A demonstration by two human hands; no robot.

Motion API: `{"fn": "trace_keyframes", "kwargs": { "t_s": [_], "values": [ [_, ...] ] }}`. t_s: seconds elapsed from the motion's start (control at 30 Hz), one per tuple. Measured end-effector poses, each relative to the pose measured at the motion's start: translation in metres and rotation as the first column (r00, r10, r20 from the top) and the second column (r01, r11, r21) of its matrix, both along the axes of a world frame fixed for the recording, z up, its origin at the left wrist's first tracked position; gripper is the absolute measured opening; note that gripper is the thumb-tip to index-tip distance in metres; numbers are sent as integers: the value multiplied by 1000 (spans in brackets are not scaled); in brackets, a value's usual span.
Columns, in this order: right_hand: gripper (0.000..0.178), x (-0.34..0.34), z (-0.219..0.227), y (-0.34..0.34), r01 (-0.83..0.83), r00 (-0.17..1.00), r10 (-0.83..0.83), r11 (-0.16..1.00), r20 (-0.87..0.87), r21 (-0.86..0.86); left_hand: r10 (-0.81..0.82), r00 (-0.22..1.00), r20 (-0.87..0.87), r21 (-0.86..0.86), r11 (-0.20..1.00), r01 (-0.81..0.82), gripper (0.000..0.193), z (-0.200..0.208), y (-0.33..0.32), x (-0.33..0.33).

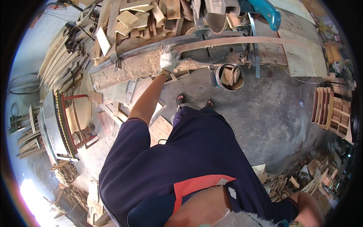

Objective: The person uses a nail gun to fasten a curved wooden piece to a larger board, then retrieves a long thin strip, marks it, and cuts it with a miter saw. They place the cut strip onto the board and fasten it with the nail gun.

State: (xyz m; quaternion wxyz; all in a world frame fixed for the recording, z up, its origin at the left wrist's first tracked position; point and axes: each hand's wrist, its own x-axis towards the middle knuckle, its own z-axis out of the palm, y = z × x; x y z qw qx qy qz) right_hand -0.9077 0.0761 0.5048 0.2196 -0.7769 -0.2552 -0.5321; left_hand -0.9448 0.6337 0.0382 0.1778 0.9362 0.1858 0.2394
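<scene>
My left hand (169, 59), in a white work glove, is closed around the left end of a long, thin wooden strip (242, 40). The strip runs to the right across the round base of a mitre saw (211, 55). Above the strip hangs the saw's blade and guard (216, 20), with a teal handle (270, 17) to the right. My right arm (308, 212) is bent at the lower right, blurred. White fuzzy fabric (242, 219) at the bottom edge looks like my right glove; its fingers are hidden, away from the saw.
A sawdust-covered bench (136, 68) carries the saw, with wood offcuts (132, 19) piled behind it. A bucket of offcuts (230, 77) stands below its front edge. Planks (56, 62) lean at left near a red-legged metal frame (68, 121). Scrap wood (302, 181) lies lower right.
</scene>
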Motion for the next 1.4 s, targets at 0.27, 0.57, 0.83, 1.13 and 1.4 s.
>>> {"fn": "trace_keyframes", "kwargs": {
  "t_s": [0.27,0.57,0.83,1.13,1.4],
  "values": [
    [38,-22,-185,-17,196,673,-85,978,-735,66,77,997,-23,-35,996,-78,23,-12,-28,60],
    [42,-24,-221,-26,189,526,-141,981,-839,-46,-28,998,63,-7,1000,28,22,-19,-31,88],
    [47,-13,-213,-1,68,462,-114,993,-879,-93,-174,984,29,-39,984,175,16,-13,-14,74],
    [52,138,-69,127,-495,561,174,854,-809,-160,-226,970,91,-36,973,230,13,-18,-19,89],
    [59,251,-3,323,-747,319,16,619,-947,-242,-184,983,31,-83,979,186,19,-21,-24,87]
  ]
}}
